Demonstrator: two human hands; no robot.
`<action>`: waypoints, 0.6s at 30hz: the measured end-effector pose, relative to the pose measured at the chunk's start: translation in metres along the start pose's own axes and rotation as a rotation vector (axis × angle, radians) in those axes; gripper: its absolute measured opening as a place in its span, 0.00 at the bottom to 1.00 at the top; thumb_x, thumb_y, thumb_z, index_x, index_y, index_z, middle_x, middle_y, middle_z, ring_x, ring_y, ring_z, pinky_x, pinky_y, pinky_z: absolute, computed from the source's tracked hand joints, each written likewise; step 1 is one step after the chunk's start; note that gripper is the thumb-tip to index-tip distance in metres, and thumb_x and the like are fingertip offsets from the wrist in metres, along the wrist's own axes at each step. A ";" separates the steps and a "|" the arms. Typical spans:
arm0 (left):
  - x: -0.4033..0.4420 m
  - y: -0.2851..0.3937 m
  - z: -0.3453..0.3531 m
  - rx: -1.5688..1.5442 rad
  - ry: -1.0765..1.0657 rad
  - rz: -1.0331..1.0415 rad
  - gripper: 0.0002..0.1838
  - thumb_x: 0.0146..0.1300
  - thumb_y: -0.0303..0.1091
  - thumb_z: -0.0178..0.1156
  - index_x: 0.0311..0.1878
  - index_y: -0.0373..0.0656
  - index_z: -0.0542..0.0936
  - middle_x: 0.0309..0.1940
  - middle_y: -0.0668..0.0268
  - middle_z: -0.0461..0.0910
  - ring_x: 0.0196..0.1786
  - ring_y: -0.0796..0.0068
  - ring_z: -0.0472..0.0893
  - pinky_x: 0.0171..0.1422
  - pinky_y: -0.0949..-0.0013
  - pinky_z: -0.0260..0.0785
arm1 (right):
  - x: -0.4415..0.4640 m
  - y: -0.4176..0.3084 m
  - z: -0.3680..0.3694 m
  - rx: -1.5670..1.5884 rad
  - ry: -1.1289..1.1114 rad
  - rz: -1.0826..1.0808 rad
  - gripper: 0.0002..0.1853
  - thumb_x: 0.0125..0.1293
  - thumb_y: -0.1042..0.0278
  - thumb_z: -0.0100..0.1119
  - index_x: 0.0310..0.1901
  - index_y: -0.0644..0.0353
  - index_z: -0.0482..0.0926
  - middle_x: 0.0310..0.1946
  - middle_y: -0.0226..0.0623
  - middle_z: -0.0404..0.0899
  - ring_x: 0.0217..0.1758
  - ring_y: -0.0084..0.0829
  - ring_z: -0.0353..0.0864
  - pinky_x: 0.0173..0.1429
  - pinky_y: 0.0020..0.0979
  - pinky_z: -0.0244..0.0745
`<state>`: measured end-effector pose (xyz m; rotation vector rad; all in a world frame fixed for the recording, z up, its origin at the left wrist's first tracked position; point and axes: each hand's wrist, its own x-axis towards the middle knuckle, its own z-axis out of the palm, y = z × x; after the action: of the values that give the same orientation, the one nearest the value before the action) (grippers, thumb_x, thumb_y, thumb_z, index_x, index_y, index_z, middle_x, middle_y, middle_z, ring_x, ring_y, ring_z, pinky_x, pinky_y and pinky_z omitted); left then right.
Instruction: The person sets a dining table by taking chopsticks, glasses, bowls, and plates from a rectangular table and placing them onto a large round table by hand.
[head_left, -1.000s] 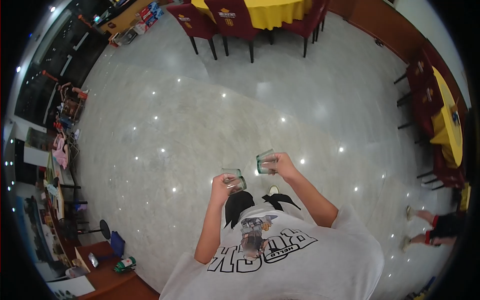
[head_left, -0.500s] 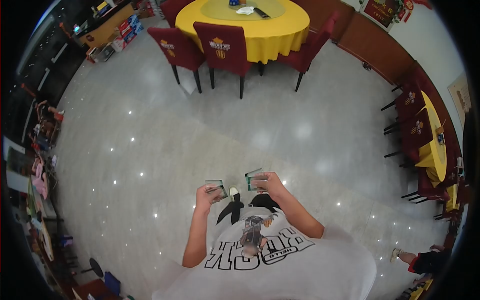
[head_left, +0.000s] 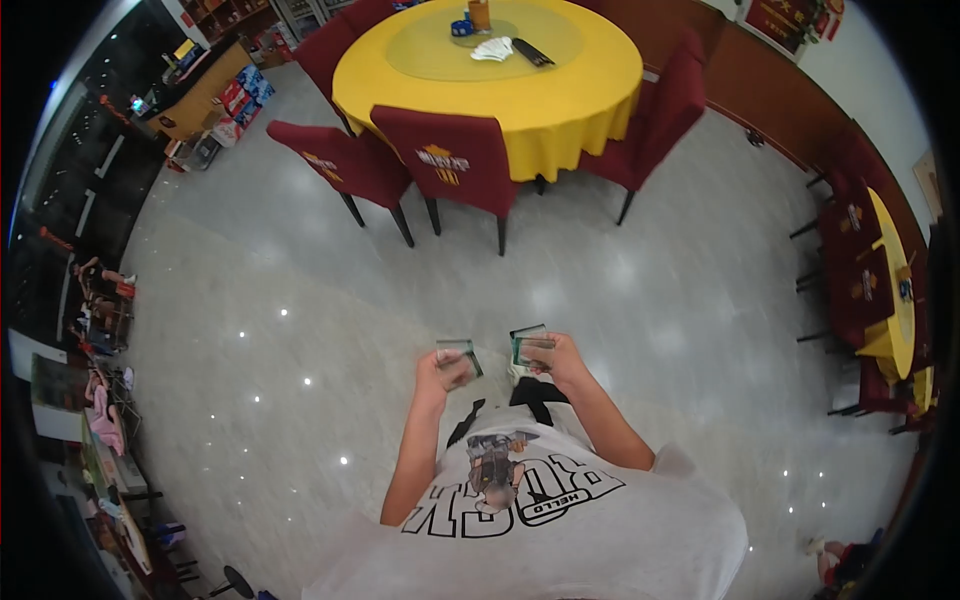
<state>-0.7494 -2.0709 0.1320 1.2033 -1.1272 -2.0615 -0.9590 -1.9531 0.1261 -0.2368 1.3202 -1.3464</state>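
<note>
Clear, green-tinted glasses are in both of my hands, held apart in front of my body above the floor. My left hand is closed round glasses whose rims point up and to the right. My right hand grips more glasses, tilted toward the left. The fingers are partly seen through the glass. Exactly how many glasses each hand has I cannot tell.
Ahead, a round table with a yellow cloth bears napkins and a dark item. Red-covered chairs surround it. More chairs and a yellow-covered table stand at the right. People sit at the far left; another person is at the lower right.
The round table and its chairs have come closer and lower in view. Both hands still hold the glasses. The person at the right has shifted down toward the edge of view.
</note>
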 end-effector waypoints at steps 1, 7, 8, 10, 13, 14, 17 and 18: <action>0.016 0.009 -0.004 0.088 -0.015 0.009 0.09 0.54 0.23 0.65 0.39 0.36 0.79 0.31 0.64 0.81 0.30 0.75 0.81 0.33 0.74 0.75 | 0.019 -0.016 0.007 -0.046 -0.002 -0.045 0.11 0.53 0.72 0.68 0.38 0.64 0.79 0.26 0.30 0.79 0.22 0.19 0.74 0.26 0.22 0.71; 0.085 0.094 -0.029 0.116 0.198 0.130 0.09 0.54 0.24 0.65 0.39 0.37 0.78 0.29 0.65 0.80 0.29 0.77 0.81 0.34 0.75 0.74 | 0.137 -0.116 0.061 -0.164 -0.189 -0.088 0.13 0.53 0.72 0.68 0.41 0.65 0.79 0.28 0.32 0.80 0.22 0.19 0.74 0.26 0.22 0.69; 0.103 0.099 -0.040 0.094 0.206 0.133 0.09 0.54 0.24 0.65 0.39 0.37 0.78 0.29 0.65 0.80 0.29 0.77 0.81 0.34 0.75 0.74 | 0.155 -0.134 0.071 -0.185 -0.241 -0.096 0.13 0.53 0.73 0.67 0.41 0.66 0.79 0.28 0.32 0.80 0.23 0.20 0.74 0.26 0.23 0.69; 0.136 0.104 -0.067 0.027 0.208 0.163 0.10 0.53 0.24 0.65 0.40 0.37 0.78 0.30 0.65 0.80 0.29 0.77 0.80 0.34 0.74 0.74 | 0.184 -0.158 0.093 -0.198 -0.271 -0.093 0.13 0.53 0.73 0.67 0.41 0.66 0.79 0.28 0.32 0.80 0.23 0.20 0.75 0.26 0.23 0.70; 0.186 0.115 -0.093 -0.047 0.225 0.161 0.10 0.54 0.24 0.65 0.40 0.36 0.78 0.31 0.65 0.79 0.29 0.76 0.80 0.33 0.74 0.74 | 0.238 -0.176 0.122 -0.192 -0.301 -0.129 0.13 0.54 0.74 0.67 0.41 0.66 0.79 0.29 0.31 0.80 0.24 0.20 0.75 0.27 0.22 0.70; 0.204 0.121 -0.103 -0.072 0.223 0.152 0.10 0.54 0.24 0.65 0.40 0.36 0.78 0.32 0.65 0.79 0.29 0.76 0.80 0.33 0.74 0.74 | 0.256 -0.180 0.131 -0.191 -0.305 -0.163 0.13 0.54 0.74 0.68 0.42 0.66 0.79 0.30 0.31 0.80 0.24 0.19 0.75 0.28 0.22 0.71; 0.259 0.169 -0.118 0.013 0.260 0.090 0.10 0.54 0.24 0.65 0.40 0.36 0.78 0.32 0.64 0.80 0.30 0.76 0.80 0.33 0.74 0.74 | 0.298 -0.196 0.168 -0.167 -0.171 -0.129 0.15 0.53 0.72 0.69 0.42 0.67 0.80 0.28 0.31 0.80 0.24 0.18 0.74 0.29 0.22 0.71; 0.271 0.185 -0.120 0.000 0.253 0.085 0.10 0.54 0.24 0.65 0.40 0.36 0.78 0.32 0.64 0.80 0.30 0.76 0.80 0.33 0.74 0.74 | 0.306 -0.205 0.178 -0.180 -0.162 -0.127 0.15 0.53 0.72 0.69 0.42 0.67 0.80 0.28 0.31 0.80 0.24 0.18 0.74 0.29 0.22 0.71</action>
<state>-0.7745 -2.4194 0.1303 1.3482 -1.0390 -1.7881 -1.0276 -2.3533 0.1792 -0.5496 1.3069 -1.2854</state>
